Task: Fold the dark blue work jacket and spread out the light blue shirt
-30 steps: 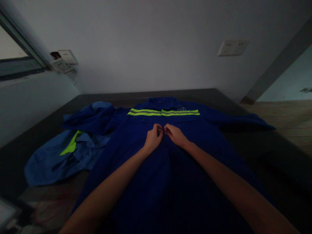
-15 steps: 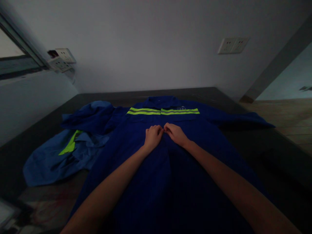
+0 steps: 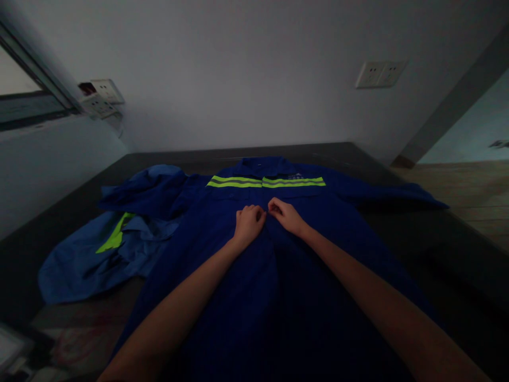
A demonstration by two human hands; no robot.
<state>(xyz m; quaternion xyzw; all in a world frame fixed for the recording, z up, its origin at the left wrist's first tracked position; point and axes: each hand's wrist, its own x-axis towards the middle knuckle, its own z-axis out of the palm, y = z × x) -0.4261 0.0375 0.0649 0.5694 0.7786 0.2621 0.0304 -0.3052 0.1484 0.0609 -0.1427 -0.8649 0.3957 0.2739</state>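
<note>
A dark blue work jacket (image 3: 222, 254) with a yellow-and-grey reflective band across the chest lies front up, its collar toward the wall. My left hand (image 3: 250, 220) is closed in a pinch at the jacket's front opening, below the band. Just to its right, my right hand (image 3: 284, 214) also pinches at the front edge, thumb and forefinger together. The fingertips of both hands are close to each other. Whatever fastening lies between them is too small and dark to make out.
The dark table (image 3: 338, 151) stands against a white wall. On the left lies a crumpled lighter blue garment (image 3: 91, 265) with a yellow strip, partly under the jacket's sleeve. Wall sockets (image 3: 380, 74) are at the right, and more sockets (image 3: 107, 91) at the left.
My right hand has shifted up very slightly, and a small gap between the two hands has widened a little. The jacket lies as before.
</note>
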